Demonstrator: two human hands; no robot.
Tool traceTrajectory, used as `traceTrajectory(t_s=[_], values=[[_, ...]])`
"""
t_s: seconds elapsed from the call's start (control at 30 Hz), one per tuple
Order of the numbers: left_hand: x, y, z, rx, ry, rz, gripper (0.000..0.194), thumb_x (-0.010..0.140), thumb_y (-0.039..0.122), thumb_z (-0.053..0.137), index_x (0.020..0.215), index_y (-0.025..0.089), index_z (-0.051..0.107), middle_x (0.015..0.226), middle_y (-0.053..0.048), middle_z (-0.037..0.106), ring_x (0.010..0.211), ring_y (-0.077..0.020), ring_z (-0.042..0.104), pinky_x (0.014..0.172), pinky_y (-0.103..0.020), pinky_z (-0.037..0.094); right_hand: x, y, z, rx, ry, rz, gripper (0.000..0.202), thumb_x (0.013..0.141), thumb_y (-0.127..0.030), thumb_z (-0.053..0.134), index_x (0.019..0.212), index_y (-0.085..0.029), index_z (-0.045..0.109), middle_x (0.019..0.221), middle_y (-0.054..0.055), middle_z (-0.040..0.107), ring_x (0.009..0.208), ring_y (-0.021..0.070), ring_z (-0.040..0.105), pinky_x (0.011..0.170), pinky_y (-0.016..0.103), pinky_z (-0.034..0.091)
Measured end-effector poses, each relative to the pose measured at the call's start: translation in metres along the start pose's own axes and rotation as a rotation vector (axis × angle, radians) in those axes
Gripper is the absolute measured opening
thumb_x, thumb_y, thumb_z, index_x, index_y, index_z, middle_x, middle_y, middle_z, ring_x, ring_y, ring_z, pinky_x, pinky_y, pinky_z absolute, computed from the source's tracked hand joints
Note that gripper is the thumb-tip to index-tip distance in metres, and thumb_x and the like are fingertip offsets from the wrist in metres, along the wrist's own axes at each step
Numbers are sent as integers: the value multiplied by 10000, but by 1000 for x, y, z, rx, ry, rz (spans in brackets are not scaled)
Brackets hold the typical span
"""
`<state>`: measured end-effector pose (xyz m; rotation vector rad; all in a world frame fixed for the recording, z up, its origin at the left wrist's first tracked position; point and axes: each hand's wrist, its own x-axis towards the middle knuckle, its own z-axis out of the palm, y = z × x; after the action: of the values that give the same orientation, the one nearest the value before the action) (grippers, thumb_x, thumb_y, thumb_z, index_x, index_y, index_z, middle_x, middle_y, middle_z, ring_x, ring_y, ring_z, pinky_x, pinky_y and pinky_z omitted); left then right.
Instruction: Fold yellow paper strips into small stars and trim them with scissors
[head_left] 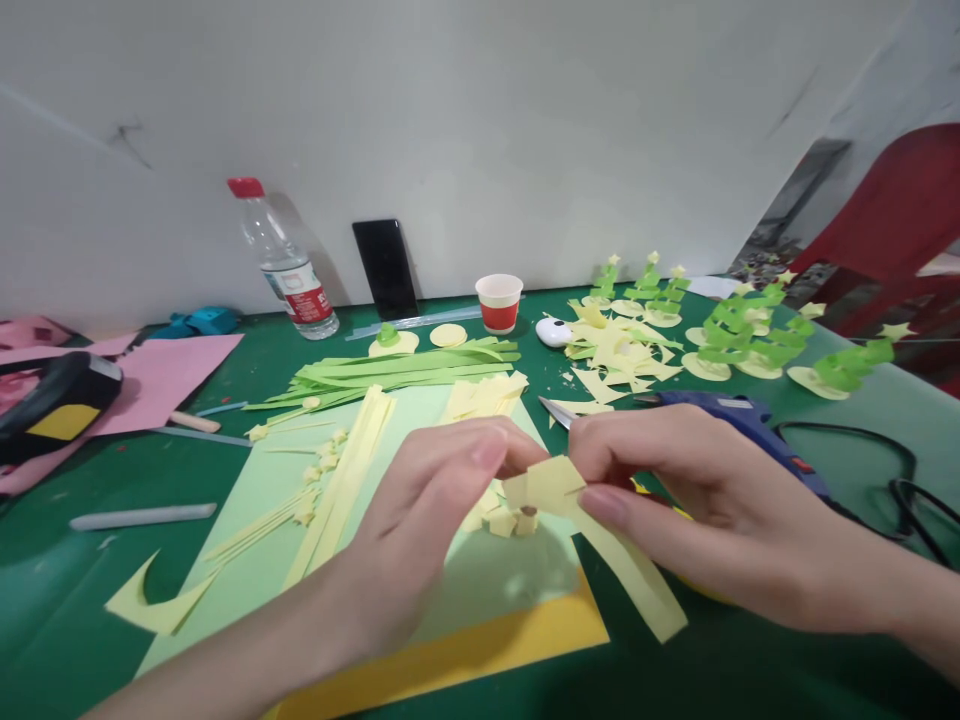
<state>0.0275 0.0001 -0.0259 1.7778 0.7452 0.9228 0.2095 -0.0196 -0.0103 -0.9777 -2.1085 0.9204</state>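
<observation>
A pale yellow paper strip (630, 575) is pinched between the thumb and bent forefinger of my right hand (697, 520). Its upper end is folded over into a flat, angular knot, and the long tail hangs down to the right. My left hand (435, 510) is closed, its curled fingertips at the folded end; their exact grip is partly hidden. Just below lie several small folded yellow paper pieces (499, 520) on a light green sheet (450, 580). Long yellow strips (341, 490) and tiny stars on thin stems (307, 505) lie to the left.
Scissors (556, 412) and a blue glue gun (720, 415) with a black cable lie behind my right hand. Green strips (397, 370), paper scraps (619, 345), a paper cup (500, 303), a bottle (289, 265) and a phone (385, 268) stand or lie farther back. Spiral paper trees (750, 330) stand right.
</observation>
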Motion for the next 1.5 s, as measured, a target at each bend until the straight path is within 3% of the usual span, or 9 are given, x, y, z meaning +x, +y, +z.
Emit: traceTrajectory(t_s=[0.13,0.2,0.37,0.57,0.77,1.0,1.5], values=[[1,3,4,-66,71,-19,37,790,163,622,771,195,629,755,28,629,717,-108,588,630,-171,493,0,2,0,-91,0,-8,263,808,-104,478,584,-188,370,540,-65,365,485,61,346,431,178,278],[2,5,6,-118,106,-36,129,721,91,677,779,200,642,768,43,641,711,-90,604,641,-140,509,1,4,0,-115,20,-18,268,799,-106,492,567,-182,383,526,-70,353,472,53,326,423,170,264],[4,7,6,-215,172,-162,141,674,73,733,664,203,679,642,69,655,585,-60,605,548,-93,506,2,4,-1,-104,27,-19,227,773,-84,480,568,-177,451,512,-76,381,460,44,320,413,146,257],[6,10,3,-274,137,-248,184,634,45,758,611,226,742,593,75,697,564,-50,614,531,-65,499,3,1,-2,-109,16,-31,225,755,-79,455,551,-172,443,506,-70,393,464,44,310,421,128,277],[5,13,0,-155,104,-194,213,655,45,747,624,254,770,611,91,715,564,-29,613,524,-21,478,2,1,-5,-167,7,-60,228,748,-72,455,546,-177,454,487,-73,378,445,50,284,404,153,259],[6,8,3,-81,18,-138,136,670,81,738,656,215,750,649,67,703,590,-50,625,572,-54,520,0,0,-9,-315,2,-158,243,785,-72,479,566,-173,449,506,-75,394,452,44,297,397,174,227],[5,8,1,-154,69,-255,158,621,67,766,643,221,736,599,87,682,524,-30,574,489,-34,475,0,2,-12,-349,20,-181,248,806,-90,443,571,-171,452,500,-83,362,439,40,269,394,164,213]])
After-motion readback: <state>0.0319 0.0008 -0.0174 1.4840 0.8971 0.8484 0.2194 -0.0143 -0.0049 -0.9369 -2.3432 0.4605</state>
